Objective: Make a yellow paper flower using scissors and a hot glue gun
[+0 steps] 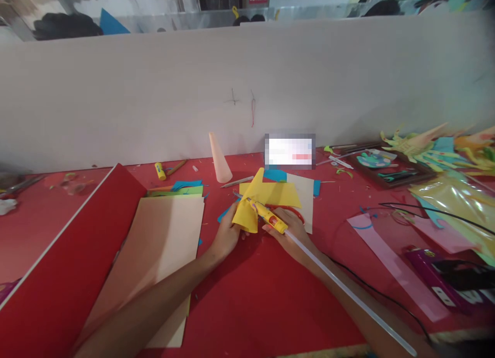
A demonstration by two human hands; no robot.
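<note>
My left hand (228, 233) has its fingers around a yellow paper cone (244, 216), which tilts with its narrow end up and to the right. My right hand (293, 230) grips a yellow hot glue gun (273, 220). Its nozzle lies against or just over the cone's side; I cannot tell which. A long translucent glue stick (344, 286) trails from the gun's back across my right forearm. Behind the hands lie a flat yellow paper strip (280, 194) and red-handled scissors (298, 213), partly covered by my right hand. A pale peach paper cone (220, 162) stands upright beyond.
Stacked cream paper (170, 229) and a slanted red board (73, 244) are at left. A glue stick tube (160, 171) lies behind. At right are a tool tray (386, 178), pink paper strip (398, 267), purple box (436, 275) and black cord (371, 290). A white partition (154, 95) bounds the table.
</note>
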